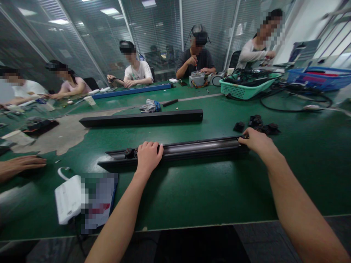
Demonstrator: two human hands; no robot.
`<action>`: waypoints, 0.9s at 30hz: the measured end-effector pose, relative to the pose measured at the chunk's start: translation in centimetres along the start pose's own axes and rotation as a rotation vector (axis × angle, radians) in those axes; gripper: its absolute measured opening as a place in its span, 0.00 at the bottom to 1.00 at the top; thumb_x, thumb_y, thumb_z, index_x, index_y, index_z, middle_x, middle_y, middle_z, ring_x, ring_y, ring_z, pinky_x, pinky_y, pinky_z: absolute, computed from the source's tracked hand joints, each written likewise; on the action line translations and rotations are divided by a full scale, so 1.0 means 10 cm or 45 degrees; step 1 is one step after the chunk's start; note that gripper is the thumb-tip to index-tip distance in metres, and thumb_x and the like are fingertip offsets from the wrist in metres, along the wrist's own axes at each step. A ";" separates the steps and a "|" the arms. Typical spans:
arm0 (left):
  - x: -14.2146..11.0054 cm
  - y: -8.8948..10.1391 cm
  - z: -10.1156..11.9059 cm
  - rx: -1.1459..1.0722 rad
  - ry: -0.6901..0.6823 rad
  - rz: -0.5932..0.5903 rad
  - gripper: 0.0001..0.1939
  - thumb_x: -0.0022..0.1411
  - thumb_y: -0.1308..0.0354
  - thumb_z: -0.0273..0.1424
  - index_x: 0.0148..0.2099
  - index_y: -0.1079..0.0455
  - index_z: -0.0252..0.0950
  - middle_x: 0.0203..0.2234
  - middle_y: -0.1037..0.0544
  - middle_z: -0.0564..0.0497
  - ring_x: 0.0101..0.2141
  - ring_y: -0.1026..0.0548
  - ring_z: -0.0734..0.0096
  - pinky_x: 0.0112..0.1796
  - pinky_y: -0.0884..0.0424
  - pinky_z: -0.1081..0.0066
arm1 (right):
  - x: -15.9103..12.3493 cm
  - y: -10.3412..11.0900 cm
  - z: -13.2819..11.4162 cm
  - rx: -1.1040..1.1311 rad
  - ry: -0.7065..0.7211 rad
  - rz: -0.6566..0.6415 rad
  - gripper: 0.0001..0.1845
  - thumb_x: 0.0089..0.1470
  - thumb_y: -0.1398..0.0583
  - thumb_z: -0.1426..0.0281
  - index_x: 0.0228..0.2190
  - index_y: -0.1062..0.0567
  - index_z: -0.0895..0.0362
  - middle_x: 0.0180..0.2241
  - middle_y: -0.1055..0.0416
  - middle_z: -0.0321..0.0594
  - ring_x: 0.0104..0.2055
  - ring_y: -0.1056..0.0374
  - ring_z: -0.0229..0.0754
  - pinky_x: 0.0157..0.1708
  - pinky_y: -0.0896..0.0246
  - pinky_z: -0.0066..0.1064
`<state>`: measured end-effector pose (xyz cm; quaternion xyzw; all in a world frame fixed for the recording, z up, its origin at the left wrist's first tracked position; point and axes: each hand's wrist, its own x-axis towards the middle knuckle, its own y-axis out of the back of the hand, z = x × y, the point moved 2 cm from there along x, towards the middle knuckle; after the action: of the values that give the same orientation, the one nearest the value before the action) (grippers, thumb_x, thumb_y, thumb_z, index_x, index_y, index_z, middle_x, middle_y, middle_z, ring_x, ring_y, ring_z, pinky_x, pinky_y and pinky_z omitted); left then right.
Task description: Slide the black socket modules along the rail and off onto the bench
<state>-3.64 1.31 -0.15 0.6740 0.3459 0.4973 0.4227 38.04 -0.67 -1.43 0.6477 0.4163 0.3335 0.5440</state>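
A long black metal channel [203, 147] with a shiny grey inside lies on the green table in front of me. My left hand [149, 155] is closed over it left of its middle, fingers curled across the far edge. Just left of those fingers, a small dark block [128, 153] sits inside the channel. At the right end, my right hand [259, 142] grips the channel between thumb and fingers; what lies under the palm is hidden. Several small black parts [256, 122] lie on the table beyond my right hand.
Behind the channel lies another black bar [142, 118]. A green basket [241, 89] of cables and a blue basket [320, 78] stand at the back right. A white power adapter [70, 199] is front left, near another person's hand [23, 166]. Several people sit across the table.
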 end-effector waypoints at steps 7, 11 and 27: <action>0.00 -0.01 -0.01 -0.018 0.003 -0.003 0.22 0.73 0.58 0.40 0.40 0.24 0.37 0.39 0.20 0.41 0.44 0.28 0.52 0.44 0.36 0.58 | 0.03 -0.04 0.05 0.073 -0.013 -0.048 0.22 0.56 0.43 0.56 0.49 0.29 0.54 0.44 0.25 0.52 0.46 0.28 0.55 0.42 0.35 0.42; 0.00 0.00 -0.01 -0.039 0.003 -0.008 0.22 0.73 0.58 0.39 0.40 0.24 0.36 0.39 0.20 0.41 0.44 0.28 0.52 0.44 0.36 0.57 | 0.00 0.03 0.07 0.042 -0.149 -0.090 0.29 0.56 0.44 0.52 0.52 0.33 0.57 0.48 0.27 0.58 0.49 0.29 0.59 0.42 0.34 0.44; -0.01 0.02 -0.01 -0.042 0.017 -0.024 0.22 0.73 0.59 0.40 0.40 0.24 0.37 0.39 0.20 0.40 0.44 0.28 0.52 0.45 0.36 0.57 | 0.09 0.14 0.42 0.015 -0.412 -0.013 0.29 0.58 0.43 0.55 0.54 0.32 0.62 0.50 0.29 0.69 0.52 0.31 0.66 0.41 0.38 0.47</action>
<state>-3.73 1.21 -0.01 0.6603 0.3467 0.5035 0.4362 42.39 -1.77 -0.85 0.6940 0.3287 0.2195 0.6017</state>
